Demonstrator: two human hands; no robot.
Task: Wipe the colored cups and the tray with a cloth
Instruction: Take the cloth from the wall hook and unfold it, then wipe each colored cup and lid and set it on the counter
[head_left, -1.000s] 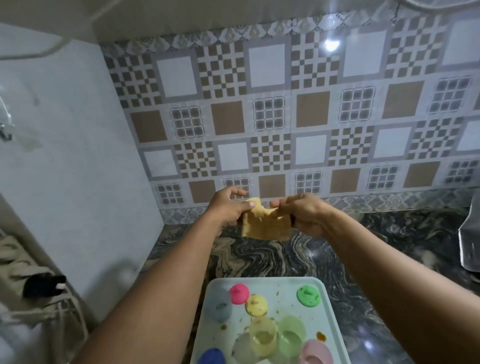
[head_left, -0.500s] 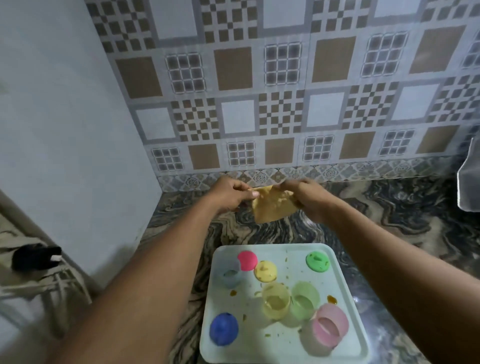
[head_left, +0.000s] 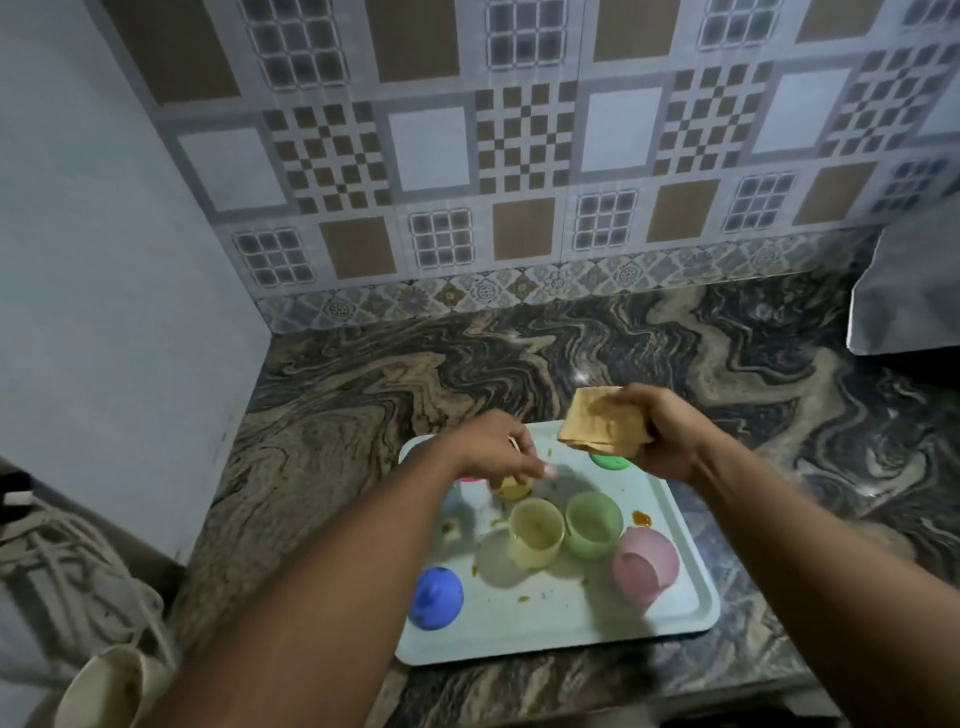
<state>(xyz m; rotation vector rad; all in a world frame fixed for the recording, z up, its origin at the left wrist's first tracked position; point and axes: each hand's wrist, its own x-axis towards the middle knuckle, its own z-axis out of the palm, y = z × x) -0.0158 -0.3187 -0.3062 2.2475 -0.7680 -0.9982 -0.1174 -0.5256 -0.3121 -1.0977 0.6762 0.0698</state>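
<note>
The right hand (head_left: 662, 439) grips the soft folded tan cloth (head_left: 602, 421) above the pale plastic tray (head_left: 571, 613), lower centre, while the left hand (head_left: 493, 452) hovers loose and empty; the light translucent coloured plastic cups (head_left: 535, 530) probably need steadying by the wall.

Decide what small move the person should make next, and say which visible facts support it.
Probably close the left hand on the small yellow cup just beneath it and lift it toward the cloth. The right hand grips the folded cloth above the tray, ready to wipe, while the left hand hovers open, holding nothing.
</note>
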